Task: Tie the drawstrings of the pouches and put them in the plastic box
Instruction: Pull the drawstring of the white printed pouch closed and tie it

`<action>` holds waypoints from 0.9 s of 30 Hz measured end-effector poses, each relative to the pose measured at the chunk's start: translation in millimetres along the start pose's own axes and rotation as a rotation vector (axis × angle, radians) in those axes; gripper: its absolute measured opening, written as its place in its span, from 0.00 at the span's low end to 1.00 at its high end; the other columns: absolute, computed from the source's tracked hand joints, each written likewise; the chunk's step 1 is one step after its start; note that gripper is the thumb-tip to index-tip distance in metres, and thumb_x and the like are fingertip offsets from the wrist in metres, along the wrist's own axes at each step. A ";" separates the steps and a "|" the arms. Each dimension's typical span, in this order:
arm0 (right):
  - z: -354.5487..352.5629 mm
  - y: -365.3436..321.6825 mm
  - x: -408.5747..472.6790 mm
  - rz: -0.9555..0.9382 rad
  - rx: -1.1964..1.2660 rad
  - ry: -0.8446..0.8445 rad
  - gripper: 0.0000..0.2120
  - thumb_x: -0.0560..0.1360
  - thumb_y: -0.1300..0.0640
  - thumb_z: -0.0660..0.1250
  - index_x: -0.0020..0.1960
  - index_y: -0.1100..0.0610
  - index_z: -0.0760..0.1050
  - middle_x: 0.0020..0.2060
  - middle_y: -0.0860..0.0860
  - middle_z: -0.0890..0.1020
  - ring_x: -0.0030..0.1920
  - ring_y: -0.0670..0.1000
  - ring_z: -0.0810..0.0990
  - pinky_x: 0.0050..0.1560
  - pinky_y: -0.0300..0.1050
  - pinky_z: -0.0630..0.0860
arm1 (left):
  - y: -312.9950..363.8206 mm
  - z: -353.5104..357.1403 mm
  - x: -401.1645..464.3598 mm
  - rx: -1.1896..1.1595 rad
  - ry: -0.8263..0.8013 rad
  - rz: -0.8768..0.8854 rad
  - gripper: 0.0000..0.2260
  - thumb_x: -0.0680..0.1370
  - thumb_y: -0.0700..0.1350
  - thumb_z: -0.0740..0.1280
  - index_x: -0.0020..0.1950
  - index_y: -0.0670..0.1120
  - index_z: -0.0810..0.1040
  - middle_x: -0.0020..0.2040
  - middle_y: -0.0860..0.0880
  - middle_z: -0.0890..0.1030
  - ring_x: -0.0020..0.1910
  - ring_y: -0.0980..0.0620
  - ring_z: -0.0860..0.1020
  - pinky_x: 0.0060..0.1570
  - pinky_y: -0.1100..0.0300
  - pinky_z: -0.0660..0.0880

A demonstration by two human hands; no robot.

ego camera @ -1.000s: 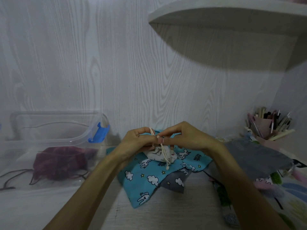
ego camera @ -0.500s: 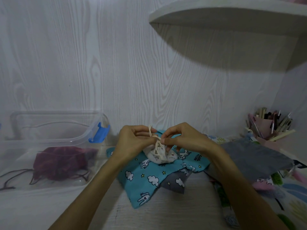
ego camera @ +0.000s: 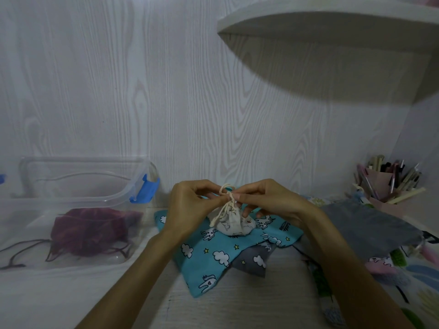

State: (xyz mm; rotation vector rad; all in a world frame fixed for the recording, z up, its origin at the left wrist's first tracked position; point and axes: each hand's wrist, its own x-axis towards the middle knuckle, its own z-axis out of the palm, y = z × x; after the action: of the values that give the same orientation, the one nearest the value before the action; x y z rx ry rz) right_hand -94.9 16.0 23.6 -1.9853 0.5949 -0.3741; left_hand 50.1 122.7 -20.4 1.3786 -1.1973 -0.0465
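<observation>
A small pale pouch (ego camera: 234,224) with a printed pattern sits gathered shut on a blue cloud-print pouch (ego camera: 213,255). Its cream drawstring (ego camera: 226,189) rises from the neck into a loop between my hands. My left hand (ego camera: 190,207) pinches the cord on the left of the knot, and my right hand (ego camera: 268,200) pinches it on the right. One loose cord end hangs down the pouch's left side. The clear plastic box (ego camera: 78,186) stands open at the left, with a dark red pouch (ego camera: 90,231) and its trailing cords inside.
A grey pouch (ego camera: 370,224) and several patterned pouches lie at the right. A pink holder full of pens (ego camera: 387,184) stands at the back right. A white shelf (ego camera: 332,22) juts out overhead. The box has blue clips on its rim.
The pouch has come down onto the blue pouch and my hands have drawn close together over it. The cord that hung straight now forms a knot with a small loop.
</observation>
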 end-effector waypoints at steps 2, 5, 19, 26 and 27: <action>0.1 1.3 1.1 0.004 0.039 0.011 0.05 0.73 0.54 0.70 0.47 0.51 0.82 0.37 0.47 0.85 0.34 0.42 0.82 0.33 0.32 0.75 | 0.1 -1.7 0.7 0.012 -0.001 0.005 0.05 0.66 0.44 0.77 0.39 0.50 0.84 0.35 0.53 0.84 0.34 0.54 0.82 0.36 0.60 0.80; -1.6 3.4 3.0 0.011 0.085 0.044 0.03 0.71 0.57 0.72 0.44 0.55 0.83 0.37 0.49 0.86 0.36 0.43 0.84 0.33 0.32 0.76 | 1.4 -5.9 2.7 -0.061 -0.092 -0.077 0.06 0.65 0.44 0.76 0.41 0.47 0.84 0.37 0.50 0.85 0.36 0.54 0.84 0.39 0.63 0.80; -7.9 15.6 11.4 0.312 -0.178 -0.039 0.06 0.74 0.62 0.69 0.48 0.64 0.79 0.37 0.55 0.83 0.30 0.43 0.81 0.32 0.32 0.79 | -12.9 -13.4 12.2 0.182 -0.295 -0.336 0.04 0.68 0.44 0.76 0.40 0.45 0.84 0.37 0.46 0.85 0.38 0.54 0.83 0.37 0.69 0.76; -5.7 5.7 4.6 0.231 -0.158 -0.096 0.21 0.71 0.48 0.71 0.62 0.50 0.73 0.48 0.51 0.83 0.43 0.48 0.83 0.38 0.39 0.80 | -5.3 -2.2 7.2 0.038 -0.308 -0.396 0.05 0.69 0.40 0.75 0.43 0.41 0.84 0.29 0.51 0.83 0.27 0.60 0.80 0.30 0.70 0.74; -1.4 5.0 6.9 0.228 -0.223 -0.103 0.23 0.71 0.49 0.71 0.64 0.49 0.71 0.48 0.50 0.82 0.43 0.48 0.83 0.38 0.39 0.80 | -2.9 -2.5 7.7 0.021 -0.316 -0.401 0.05 0.70 0.39 0.74 0.44 0.40 0.83 0.29 0.51 0.83 0.28 0.60 0.80 0.29 0.72 0.73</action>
State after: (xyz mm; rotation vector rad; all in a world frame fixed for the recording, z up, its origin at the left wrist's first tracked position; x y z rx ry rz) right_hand -91.1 9.1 19.8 -2.1053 0.8167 -0.0669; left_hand 57.0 118.7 -17.2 1.6549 -1.1584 -0.5529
